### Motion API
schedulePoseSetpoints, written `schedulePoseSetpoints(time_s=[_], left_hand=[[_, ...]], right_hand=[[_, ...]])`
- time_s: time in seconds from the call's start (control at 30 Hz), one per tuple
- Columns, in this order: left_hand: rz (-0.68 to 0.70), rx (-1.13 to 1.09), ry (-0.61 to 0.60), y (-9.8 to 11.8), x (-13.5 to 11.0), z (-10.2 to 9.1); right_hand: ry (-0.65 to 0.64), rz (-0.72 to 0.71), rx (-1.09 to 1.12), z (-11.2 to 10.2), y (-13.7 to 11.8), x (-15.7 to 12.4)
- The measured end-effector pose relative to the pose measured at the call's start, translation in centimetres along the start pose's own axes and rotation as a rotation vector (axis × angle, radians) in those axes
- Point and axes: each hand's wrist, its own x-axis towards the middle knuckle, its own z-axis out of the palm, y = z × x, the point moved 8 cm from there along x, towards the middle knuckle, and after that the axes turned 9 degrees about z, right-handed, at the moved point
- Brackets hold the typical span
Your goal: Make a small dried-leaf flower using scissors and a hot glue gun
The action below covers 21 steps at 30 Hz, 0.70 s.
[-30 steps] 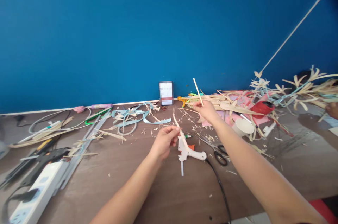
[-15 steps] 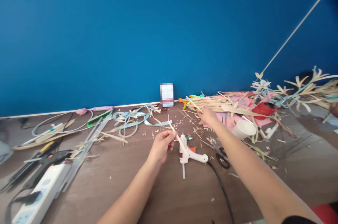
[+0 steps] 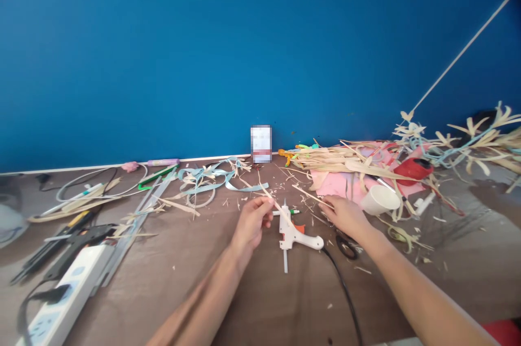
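A: Nearest stuff first?
B: White power strip (image 3: pixel 61 302) bottom L on the brown table (image 3: pixel 252 302). Black cord (image 3: pixel 345 294) runs from the near edge up to a white glue gun (image 3: pixel 296 236) lying flat, mid-table.

A: Hands?
B: The left hand (image 3: pixel 251 222) sits just L of the glue gun, thumb + fingertips pressed together on a thin pale leaf strip (image 3: pixel 266 194). The strip slants from upper L down to the R, w/ its lower end crossing over the gun's front.

A: And the R one?
B: The right hand (image 3: pixel 345 215) is just R of the gun, low over the table, fingers closed on the near end of a second strip (image 3: pixel 311 195) that points away to the L. Can't tell if the 2 strips touch. Black-handled scissors (image 3: pixel 349 248) lie right beside that wrist, partly under it.

A: Mid-distance?
B: Small green-capped marker (image 3: pixel 291 212) betw. the hands, behind the gun. White paper cup (image 3: pixel 378 199) on its side, R of the right hand. Far L: black tools, too blurry to name.

A: Back of table?
B: Pale blue ribbon loops (image 3: pixel 211 180) centre-L. Pink sheet (image 3: pixel 337 182) under a big heap of dried leaf strips (image 3: pixel 358 157) on the R, w/ a red object (image 3: pixel 411 168) in it. Small blurred box (image 3: pixel 261 143) stands against the blue wall (image 3: pixel 244 52).
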Motion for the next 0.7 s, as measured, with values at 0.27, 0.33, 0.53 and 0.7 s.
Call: schedulePoseSetpoints(time_s=[0.27,0.33,0.53,0.7], left_hand=[[0.012,0.0,-0.043,0.0,-0.1,1.4],[0.023,0.002,-0.049,0.0,-0.2,1.6],[0.016,0.069,-0.096,-0.4,-1.1,2.3],[-0.003,0.166,-0.189,-1.3,-2.2,2.8]], right_hand=[[-0.052,-0.03,0.419,-0.8,-3.5,-2.7],[-0.286,-0.025,0.67,0.7,-5.9,-3.9],[-0.388,0.142,0.95,3.0,-7.4,-5.5],[-0.367,0.133,0.972,3.8,-7.2,-6.2]])
